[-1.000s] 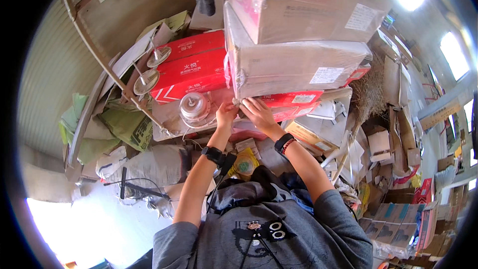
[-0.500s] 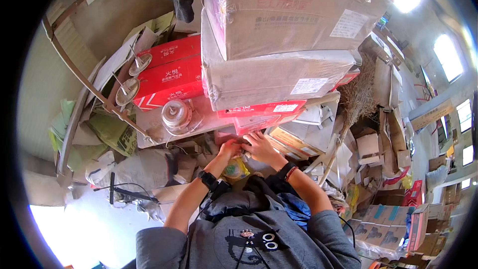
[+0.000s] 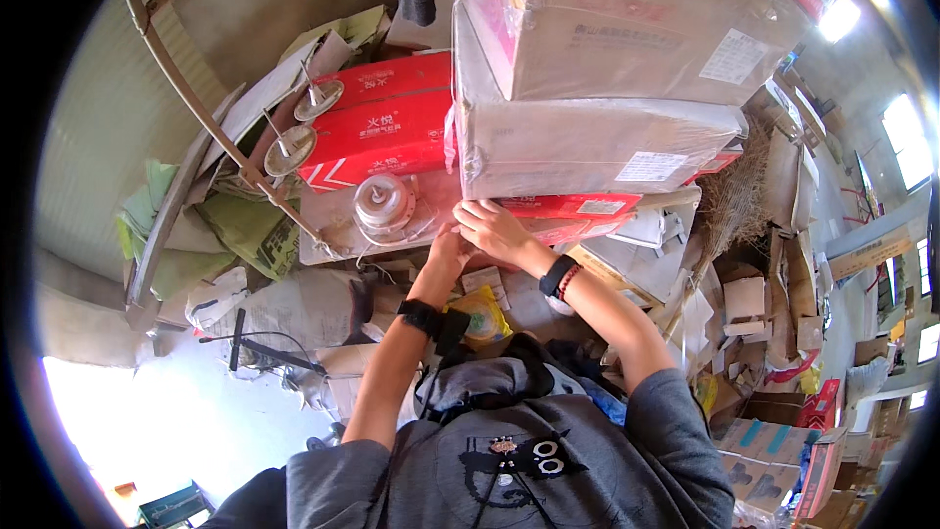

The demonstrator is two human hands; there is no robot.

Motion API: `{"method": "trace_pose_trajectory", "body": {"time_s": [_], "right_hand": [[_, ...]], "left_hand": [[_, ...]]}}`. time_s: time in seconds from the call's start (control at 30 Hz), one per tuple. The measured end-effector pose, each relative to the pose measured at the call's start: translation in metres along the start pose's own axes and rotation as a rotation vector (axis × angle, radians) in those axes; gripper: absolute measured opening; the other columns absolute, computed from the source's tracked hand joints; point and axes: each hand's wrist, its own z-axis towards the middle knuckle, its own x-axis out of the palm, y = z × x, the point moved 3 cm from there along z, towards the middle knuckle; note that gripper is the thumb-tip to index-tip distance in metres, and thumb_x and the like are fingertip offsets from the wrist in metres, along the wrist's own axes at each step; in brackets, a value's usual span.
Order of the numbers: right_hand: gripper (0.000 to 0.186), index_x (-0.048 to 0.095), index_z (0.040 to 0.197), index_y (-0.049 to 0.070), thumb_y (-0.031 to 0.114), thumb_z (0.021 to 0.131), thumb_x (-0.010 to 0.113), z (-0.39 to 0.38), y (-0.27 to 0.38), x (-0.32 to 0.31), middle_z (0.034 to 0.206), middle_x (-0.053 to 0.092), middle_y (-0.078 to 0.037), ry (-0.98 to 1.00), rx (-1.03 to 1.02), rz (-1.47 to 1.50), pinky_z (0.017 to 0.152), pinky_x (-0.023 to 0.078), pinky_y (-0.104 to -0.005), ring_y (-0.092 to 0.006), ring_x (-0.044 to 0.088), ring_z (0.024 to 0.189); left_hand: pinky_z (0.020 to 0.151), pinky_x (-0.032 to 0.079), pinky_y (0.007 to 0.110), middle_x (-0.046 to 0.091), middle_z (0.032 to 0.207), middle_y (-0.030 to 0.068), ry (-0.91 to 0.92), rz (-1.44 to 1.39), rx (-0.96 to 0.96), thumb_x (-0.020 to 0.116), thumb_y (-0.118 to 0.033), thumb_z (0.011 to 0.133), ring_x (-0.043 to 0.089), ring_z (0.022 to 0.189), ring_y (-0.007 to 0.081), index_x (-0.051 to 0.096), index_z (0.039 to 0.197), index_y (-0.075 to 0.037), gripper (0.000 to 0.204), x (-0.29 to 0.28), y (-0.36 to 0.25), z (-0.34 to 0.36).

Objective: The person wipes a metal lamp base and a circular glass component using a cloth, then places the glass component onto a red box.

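My left hand (image 3: 449,251) and my right hand (image 3: 497,234) meet at the near left corner of a stack of boxes. The right hand's fingers are curled against the front end of a flat red box (image 3: 563,207), which lies beneath a large plastic-wrapped carton (image 3: 578,149). Just below and left of it, the left hand has its fingers drawn together, partly hidden. What lies between the fingers of either hand is too small to make out. Left of the hands, a round pinkish-white reel (image 3: 384,204) with thin strands around it sits on a board (image 3: 328,227).
Red boxes (image 3: 387,122) lie behind the reel, beside two round discs with upright spindles (image 3: 291,149). A wooden pole (image 3: 201,108) slants along the left. Below the hands is a yellow bag (image 3: 480,315). Torn cardboard (image 3: 749,304) and a straw broom (image 3: 729,171) are at right.
Both hands have moved up and away from me, to the left corner of the box stack. The right hand now covers part of the red box's end. The whole view has shifted slightly.
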Motion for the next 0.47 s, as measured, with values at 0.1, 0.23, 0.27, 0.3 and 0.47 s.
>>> {"method": "trace_pose_trajectory", "body": {"time_s": [0.1,0.23,0.27,0.3,0.47], "right_hand": [[0.019,0.06,0.082,0.004,0.017,0.073,0.048,0.004,-0.003,0.028,0.104,0.054,-0.008,0.076,-0.104,-0.111,0.086,0.038,-0.0288,-0.0198,0.046,0.104],[0.026,0.06,0.095,0.003,0.017,0.077,0.048,-0.02,-0.008,0.013,0.112,0.052,-0.008,0.053,-0.122,-0.213,0.089,0.038,-0.0311,-0.02,0.044,0.111],[0.026,0.06,0.095,0.004,0.017,0.076,0.048,-0.025,-0.011,0.013,0.111,0.052,-0.007,0.063,-0.099,-0.196,0.089,0.038,-0.031,-0.0193,0.044,0.111],[0.026,0.06,0.096,0.004,0.017,0.076,0.049,-0.029,-0.016,0.012,0.109,0.053,-0.006,0.072,-0.076,-0.179,0.089,0.038,-0.0309,-0.0185,0.044,0.11],[0.031,0.059,0.099,0.005,0.02,0.073,0.05,-0.058,-0.025,0.016,0.11,0.052,-0.004,0.013,0.011,-0.19,0.093,0.034,-0.0304,-0.0182,0.043,0.112]], "left_hand": [[0.065,0.051,0.034,0.059,0.093,0.0066,0.17,-0.095,-0.066,0.035,-0.019,0.091,0.059,0.081,0.0193,0.05,0.104,-0.008,0.023,-0.04,0.021,0.049],[0.062,0.05,0.029,0.059,0.089,0.0054,0.062,-0.081,-0.133,0.049,-0.005,0.083,0.06,0.075,0.0178,0.052,0.098,-0.009,0.016,-0.025,0.043,0.065],[0.061,0.05,0.027,0.058,0.086,0.0047,-0.004,-0.068,-0.116,0.052,-0.001,0.08,0.059,0.07,0.0177,0.051,0.099,-0.008,0.02,-0.028,0.044,0.072],[0.061,0.05,0.027,0.057,0.086,0.0048,-0.055,-0.109,-0.092,0.052,-0.001,0.08,0.059,0.07,0.0176,0.051,0.099,-0.008,0.02,-0.026,0.049,0.078],[0.067,0.049,0.032,0.054,0.101,0.0016,0.004,-0.212,-0.178,0.049,-0.008,0.083,0.054,0.088,0.0182,0.041,0.121,-0.014,0.039,0.007,0.085,0.063]]}}
